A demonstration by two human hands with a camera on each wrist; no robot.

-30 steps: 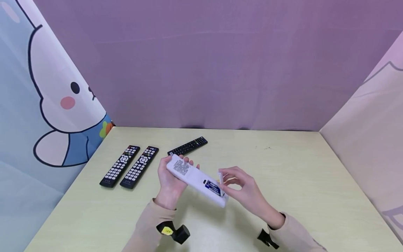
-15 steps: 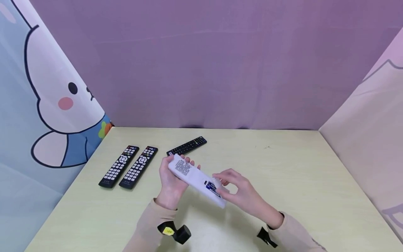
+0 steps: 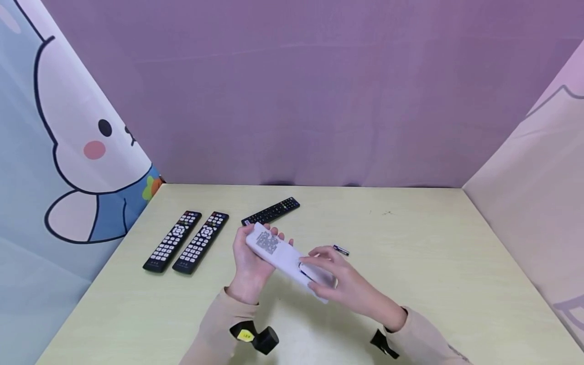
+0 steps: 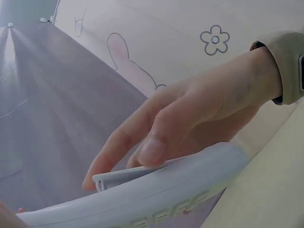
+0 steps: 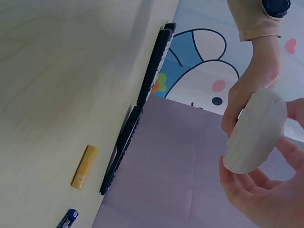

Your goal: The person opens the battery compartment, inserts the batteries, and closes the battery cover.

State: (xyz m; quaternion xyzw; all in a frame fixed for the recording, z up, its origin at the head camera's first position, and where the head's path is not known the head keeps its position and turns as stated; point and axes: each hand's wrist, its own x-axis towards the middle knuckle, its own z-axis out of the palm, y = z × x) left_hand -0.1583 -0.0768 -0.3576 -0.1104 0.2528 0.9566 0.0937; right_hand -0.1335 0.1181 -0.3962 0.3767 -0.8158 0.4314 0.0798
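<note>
No legible text, blurred letters on a yellow wrist tag (image 3: pixel 246 335), unreadable grey print (image 3: pixel 266 242) on the white remote (image 3: pixel 286 259)

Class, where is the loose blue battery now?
In the head view, right of centre, the blue battery lies on the table, just beyond the right hand.

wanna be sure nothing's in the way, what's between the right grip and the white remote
The cover: it sits under the right grip, one end raised off the white remote. The left wrist view shows this.
</note>
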